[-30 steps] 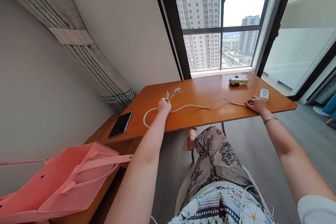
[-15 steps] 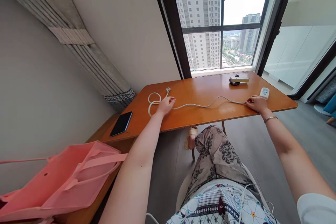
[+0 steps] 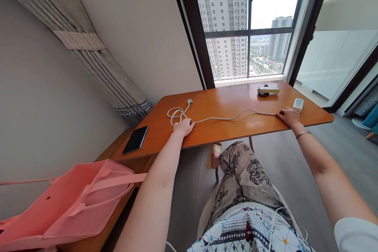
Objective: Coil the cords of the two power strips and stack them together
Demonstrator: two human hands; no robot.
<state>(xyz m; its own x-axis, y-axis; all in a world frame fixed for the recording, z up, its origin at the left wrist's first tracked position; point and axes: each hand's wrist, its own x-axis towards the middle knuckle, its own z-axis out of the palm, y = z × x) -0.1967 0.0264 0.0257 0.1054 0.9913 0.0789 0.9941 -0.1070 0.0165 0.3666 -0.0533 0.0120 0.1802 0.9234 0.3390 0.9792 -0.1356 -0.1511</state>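
Observation:
A white power cord (image 3: 233, 118) runs across the wooden table from a small white power strip (image 3: 298, 104) on the right to a plug (image 3: 189, 101) on the left. My left hand (image 3: 183, 127) is closed on the cord near the table's front edge, just in front of its loose loops (image 3: 175, 111). At the other end, my right hand (image 3: 288, 117) pinches the cord close to the power strip, its fingers resting low at the tabletop. The stretch between my hands lies slightly wavy on the wood.
A dark phone (image 3: 135, 140) lies at the left end of the table (image 3: 218, 100). Toward the window sits another pale power strip (image 3: 269, 90) with a coiled black cord (image 3: 262, 93). A pink bag (image 3: 88, 201) stands at lower left beside my left arm.
My left hand has come down toward the table's front edge and closed on the cord. The cord's loops have shifted and tightened beside it. My right hand has stayed in place.

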